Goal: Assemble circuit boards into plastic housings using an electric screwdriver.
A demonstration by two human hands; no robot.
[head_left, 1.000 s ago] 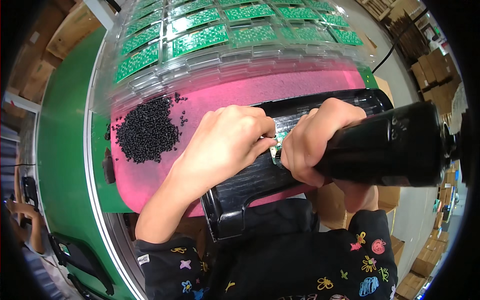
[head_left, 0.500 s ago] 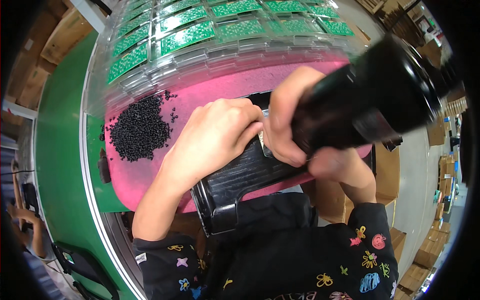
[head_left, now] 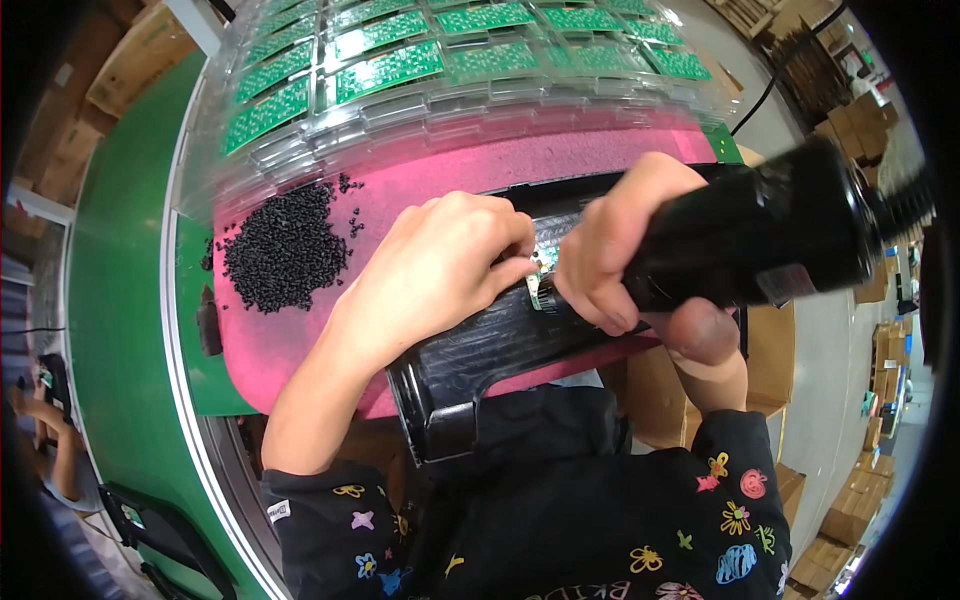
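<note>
A black plastic housing [head_left: 510, 350] lies slantwise across the pink mat [head_left: 400, 180], its near left end reaching past the mat's edge. On it sits a small green-and-white circuit board [head_left: 543, 262], partly covered by my fingers. My left hand [head_left: 440, 250] rests over the housing, thumb and forefinger pinched at the board's left side; whatever they hold is hidden. Wrapped round a thick black electric screwdriver [head_left: 760, 235] is my right hand [head_left: 620, 240]. The screwdriver is tilted, its front end beside the board and its cord end at the right; its tip is hidden.
Left of the housing lies a heap of small black parts [head_left: 285, 250], probably screws. Stacked clear trays [head_left: 400, 130] hold several green circuit boards at the back. A dark object [head_left: 208, 322] lies by the mat's left edge. A cardboard box [head_left: 770, 365] stands at right; another person [head_left: 62, 450] sits far left.
The screwdriver and my right hand have shifted right and the tool lies flatter, exposing more of the circuit board. My left hand stays beside the board, still pinched.
</note>
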